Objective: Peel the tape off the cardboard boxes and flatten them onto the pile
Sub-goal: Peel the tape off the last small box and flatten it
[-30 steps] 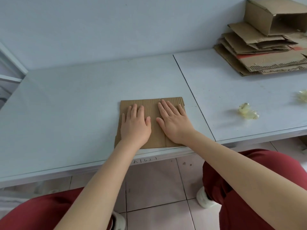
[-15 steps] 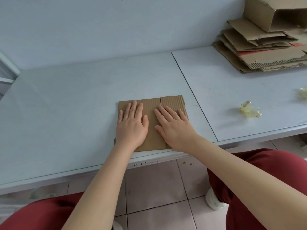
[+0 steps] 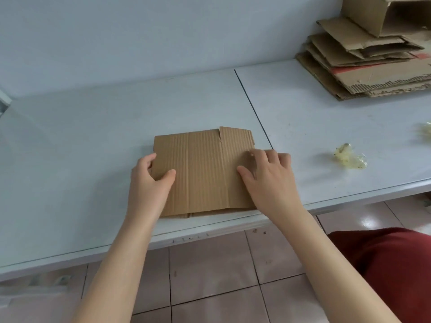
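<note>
A flattened brown cardboard box (image 3: 205, 171) lies near the front edge of the pale table (image 3: 93, 141). My left hand (image 3: 149, 180) grips its left edge, thumb on top and fingers curled round the side. My right hand (image 3: 268, 176) sits at the box's right edge with its fingers curled over that edge and the thumb on the top face. The pile of flattened cardboard (image 3: 363, 66) lies at the table's far right, with one unflattened box (image 3: 382, 12) on top of it.
A crumpled wad of peeled clear tape (image 3: 349, 157) lies on the table right of the box, and another wad (image 3: 424, 131) sits at the right frame edge. A seam (image 3: 251, 106) divides the tabletop. Tiled floor and my red-clad knee (image 3: 391, 264) show below.
Both hands were pressing flat on the middle of the cardboard. They have slid apart to its left and right edges and curled round them.
</note>
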